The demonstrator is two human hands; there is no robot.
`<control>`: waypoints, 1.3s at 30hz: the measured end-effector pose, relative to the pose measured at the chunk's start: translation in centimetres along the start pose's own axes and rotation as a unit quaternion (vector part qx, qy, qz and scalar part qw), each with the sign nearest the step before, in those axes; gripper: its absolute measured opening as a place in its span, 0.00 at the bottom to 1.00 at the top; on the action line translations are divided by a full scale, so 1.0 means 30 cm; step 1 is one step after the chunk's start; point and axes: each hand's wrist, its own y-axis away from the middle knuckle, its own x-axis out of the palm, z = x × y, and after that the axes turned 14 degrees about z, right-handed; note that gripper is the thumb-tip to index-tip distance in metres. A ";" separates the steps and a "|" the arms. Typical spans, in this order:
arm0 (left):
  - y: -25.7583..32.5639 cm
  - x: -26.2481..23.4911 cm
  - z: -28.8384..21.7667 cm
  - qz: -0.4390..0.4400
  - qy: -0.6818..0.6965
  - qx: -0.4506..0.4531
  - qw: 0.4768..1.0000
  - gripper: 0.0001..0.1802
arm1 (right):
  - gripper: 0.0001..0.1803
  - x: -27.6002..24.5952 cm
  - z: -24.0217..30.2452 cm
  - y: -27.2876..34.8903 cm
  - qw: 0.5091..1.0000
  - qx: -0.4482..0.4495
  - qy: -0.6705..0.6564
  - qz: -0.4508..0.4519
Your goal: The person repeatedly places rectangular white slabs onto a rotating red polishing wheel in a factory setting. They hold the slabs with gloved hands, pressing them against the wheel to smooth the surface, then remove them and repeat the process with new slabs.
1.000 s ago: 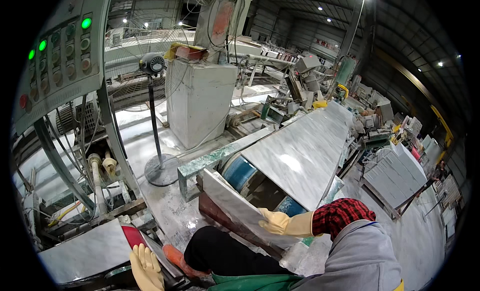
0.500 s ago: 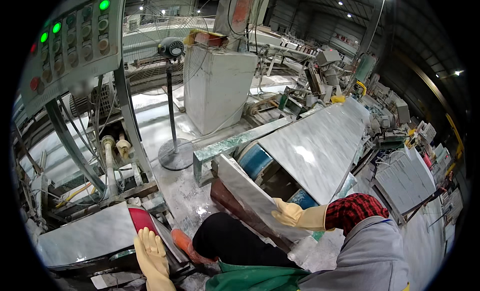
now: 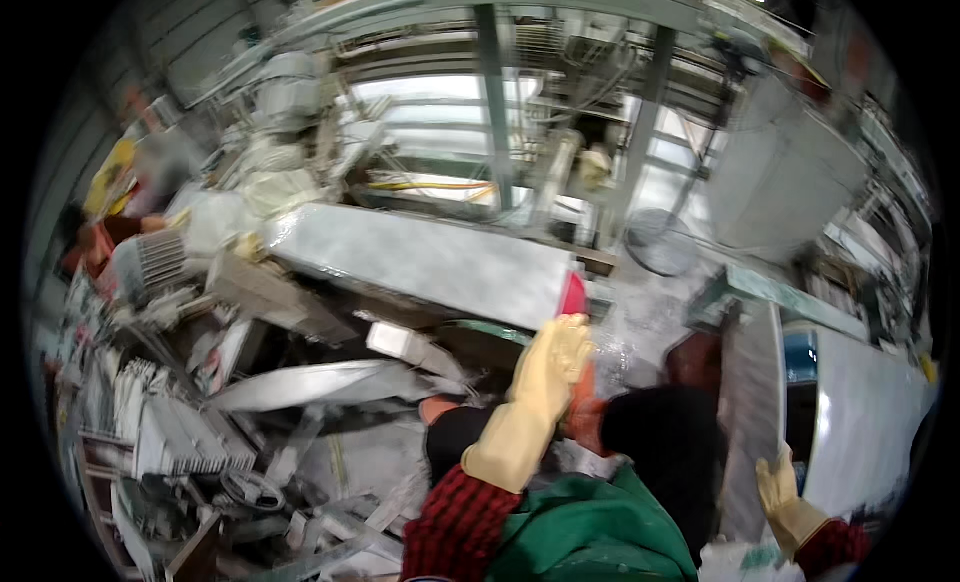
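My left hand [image 3: 550, 367], in a cream rubber glove, is stretched out with its fingers mostly straight. It is at the right end of a grey-white stone slab [image 3: 430, 262] lying on a conveyor, beside a strip of red belt [image 3: 572, 294]. No object shows in it. On the right, my right hand [image 3: 785, 497], gloved alike, straddles the upper edge of a narrow stone slab [image 3: 752, 402] that stands on edge. Blur softens its fingers. Just beyond, a wide pale slab [image 3: 865, 412] lies on another conveyor with a blue roller [image 3: 800, 354].
Broken stone pieces and scrap [image 3: 350, 512] litter the lower left. A long stone offcut [image 3: 310, 382] lies near a finned motor [image 3: 150, 262]. At the far left, a blurred person in orange [image 3: 95, 247] is beside machinery. A fan's round base [image 3: 662, 242] stands behind the wet floor.
My view has swung left, bringing the left conveyor and scrap into sight. My left hand remains near the red belt, and my right hand stays at the upright slab.
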 end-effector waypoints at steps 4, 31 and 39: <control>0.039 -0.032 -0.022 0.020 -0.007 -0.009 1.000 0.21 | 0.30 0.015 -0.054 0.023 0.993 0.067 0.087 -0.042; -0.031 -0.091 0.012 0.063 0.019 0.046 0.997 0.25 | 0.33 -0.050 0.011 -0.018 0.970 0.017 0.241 -0.019; -0.018 -0.099 0.015 0.064 0.000 0.078 0.995 0.25 | 0.32 -0.029 0.070 0.015 0.965 0.024 0.260 -0.022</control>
